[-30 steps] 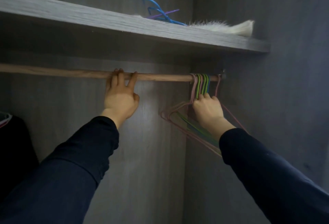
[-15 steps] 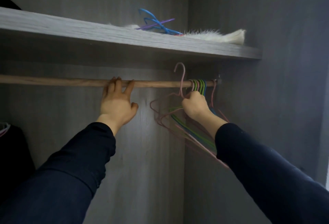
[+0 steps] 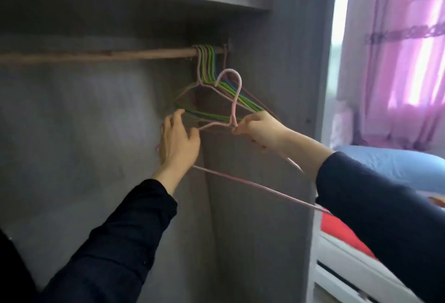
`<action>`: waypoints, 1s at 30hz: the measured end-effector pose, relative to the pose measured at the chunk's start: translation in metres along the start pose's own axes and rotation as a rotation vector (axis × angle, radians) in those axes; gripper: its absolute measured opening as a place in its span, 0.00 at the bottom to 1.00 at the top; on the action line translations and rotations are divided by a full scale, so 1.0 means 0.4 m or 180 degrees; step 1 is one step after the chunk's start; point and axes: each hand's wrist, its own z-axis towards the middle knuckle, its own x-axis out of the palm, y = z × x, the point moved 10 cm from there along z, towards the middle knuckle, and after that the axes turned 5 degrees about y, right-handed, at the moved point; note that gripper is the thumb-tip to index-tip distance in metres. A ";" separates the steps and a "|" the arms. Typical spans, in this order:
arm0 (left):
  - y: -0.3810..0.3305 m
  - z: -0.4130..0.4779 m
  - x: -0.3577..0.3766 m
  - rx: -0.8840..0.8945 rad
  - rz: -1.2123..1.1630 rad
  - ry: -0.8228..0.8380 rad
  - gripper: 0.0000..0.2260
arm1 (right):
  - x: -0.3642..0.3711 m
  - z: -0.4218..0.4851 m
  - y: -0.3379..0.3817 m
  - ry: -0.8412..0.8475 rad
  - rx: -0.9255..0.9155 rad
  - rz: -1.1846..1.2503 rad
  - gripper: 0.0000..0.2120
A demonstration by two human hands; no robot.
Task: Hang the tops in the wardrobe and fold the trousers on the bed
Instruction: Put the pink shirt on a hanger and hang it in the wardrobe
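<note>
The pink hanger [image 3: 237, 100] has come off the rail [image 3: 120, 54], and the right hand [image 3: 260, 129] now grips its neck. The left hand [image 3: 177, 141] has let go of the rail and dropped beside the hanger's shoulder.

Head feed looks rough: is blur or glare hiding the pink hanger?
Head view: motion-smeared, worst on the rail and curtain; window strip blown out white; wardrobe interior dim and shadowed; pink hanger in the right hand readable, no glare on it.
</note>
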 end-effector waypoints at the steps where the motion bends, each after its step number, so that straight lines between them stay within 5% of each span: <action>1: -0.024 -0.030 0.033 0.0054 -0.0195 0.0012 0.22 | -0.022 -0.045 -0.029 0.0013 0.0022 -0.0097 0.09; 7: -0.258 -0.253 0.255 0.0604 -0.1049 0.0298 0.18 | -0.234 -0.326 -0.289 0.0022 0.0605 -0.0017 0.06; 11: -0.455 -0.427 0.447 0.0888 -0.1425 0.0780 0.17 | -0.431 -0.542 -0.473 -0.0150 0.1162 -0.0039 0.15; 21: -1.038 -0.891 1.064 0.1064 -0.1420 0.2301 0.12 | -1.027 -1.167 -0.872 -0.1564 0.2031 0.0083 0.11; 30: -1.536 -1.204 1.466 0.1308 -0.1406 0.3258 0.13 | -1.438 -1.481 -1.190 -0.2396 0.2638 -0.0057 0.10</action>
